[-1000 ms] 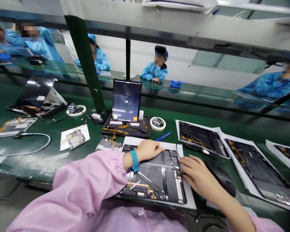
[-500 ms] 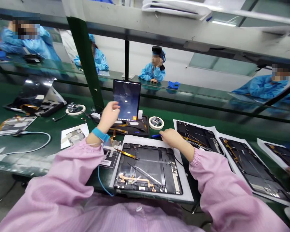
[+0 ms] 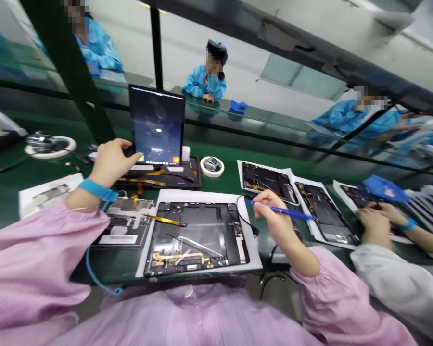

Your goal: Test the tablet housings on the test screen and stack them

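My left hand [image 3: 111, 163] is at the lower left edge of an upright lit screen [image 3: 157, 125], thumb and fingers apart. The thumb overlaps the screen's corner; whether it presses there I cannot tell. A blue wristband [image 3: 98, 190] with a cord circles that wrist. My right hand [image 3: 272, 214] grips a slim blue pen-shaped tool [image 3: 292, 212], raised right of an opened tablet housing [image 3: 202, 235]. That housing lies on white paper [image 3: 252, 259], with orange flex cables and silver strips inside. Left of it sits a screen panel [image 3: 124, 230], joined by an orange flex cable [image 3: 166, 220].
A tape roll [image 3: 212, 166] stands behind the housing, another tape roll [image 3: 50, 146] at left. More opened housings [image 3: 269, 182] lie on paper at right. There a co-worker's hands [image 3: 377, 221] work close to my right arm. A green post [image 3: 72, 72] rises behind.
My right hand has picked up the blue tool from the bench and lifted it. My left hand has lowered to the screen's edge. The view has swung right, showing the co-worker's hands more fully.
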Tool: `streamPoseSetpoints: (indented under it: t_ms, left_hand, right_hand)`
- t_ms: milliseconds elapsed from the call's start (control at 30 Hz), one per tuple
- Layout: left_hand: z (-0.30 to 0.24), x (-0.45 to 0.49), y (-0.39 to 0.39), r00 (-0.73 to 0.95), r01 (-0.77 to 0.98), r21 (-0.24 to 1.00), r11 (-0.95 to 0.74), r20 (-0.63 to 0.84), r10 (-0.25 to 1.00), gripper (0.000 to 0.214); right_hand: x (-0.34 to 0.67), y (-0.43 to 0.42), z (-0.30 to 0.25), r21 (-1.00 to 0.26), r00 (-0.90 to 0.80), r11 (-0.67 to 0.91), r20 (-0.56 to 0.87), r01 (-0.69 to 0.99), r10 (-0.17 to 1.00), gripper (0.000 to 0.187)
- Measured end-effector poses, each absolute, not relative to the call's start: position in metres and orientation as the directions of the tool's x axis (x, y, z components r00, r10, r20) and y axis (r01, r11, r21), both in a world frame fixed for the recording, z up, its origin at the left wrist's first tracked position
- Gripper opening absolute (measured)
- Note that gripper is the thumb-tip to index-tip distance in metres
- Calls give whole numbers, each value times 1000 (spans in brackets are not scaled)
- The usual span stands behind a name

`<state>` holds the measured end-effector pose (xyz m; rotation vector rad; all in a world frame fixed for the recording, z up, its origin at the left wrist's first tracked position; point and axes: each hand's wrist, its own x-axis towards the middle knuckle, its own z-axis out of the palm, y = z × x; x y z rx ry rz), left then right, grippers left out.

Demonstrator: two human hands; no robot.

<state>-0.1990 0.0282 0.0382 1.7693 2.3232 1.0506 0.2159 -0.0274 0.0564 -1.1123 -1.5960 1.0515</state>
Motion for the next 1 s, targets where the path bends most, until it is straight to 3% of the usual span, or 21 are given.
streamPoseSetpoints:
  t_ms: [67,133,200,267,533,800,1000]
  left_hand:
    - [47,-173,15,-195,788,616,11,232,953,50]
    - [50,-142,-1,89,719,691,-76,17,996,46]
    - [45,-115,-15,312,712,690,-130,-145,939,41]
    - [36,-97,-26,399,747,646,-159,-243,884,36]
    - [26,-87,-38,448,814,522,-253,-289,846,25]
    - [21,-96,-37,474,765,630,-131,-415,776,30]
    - [27,-98,-34,516,733,669,-124,-428,742,16]
  right_hand:
    - [222,-30,34,-972,-169,99,62,216,984,10]
    - [224,-31,16,-967,-168,39,-4,250,986,12]
    - [223,-32,3,-948,-151,71,25,310,988,12]
    - [221,-32,-5,-930,-128,126,86,346,988,14]
    - [218,-31,-11,-864,-188,236,167,445,968,11]
    - [219,-29,-15,-829,-178,260,195,495,964,11]
    - [222,-32,-4,-822,-165,306,258,480,952,15]
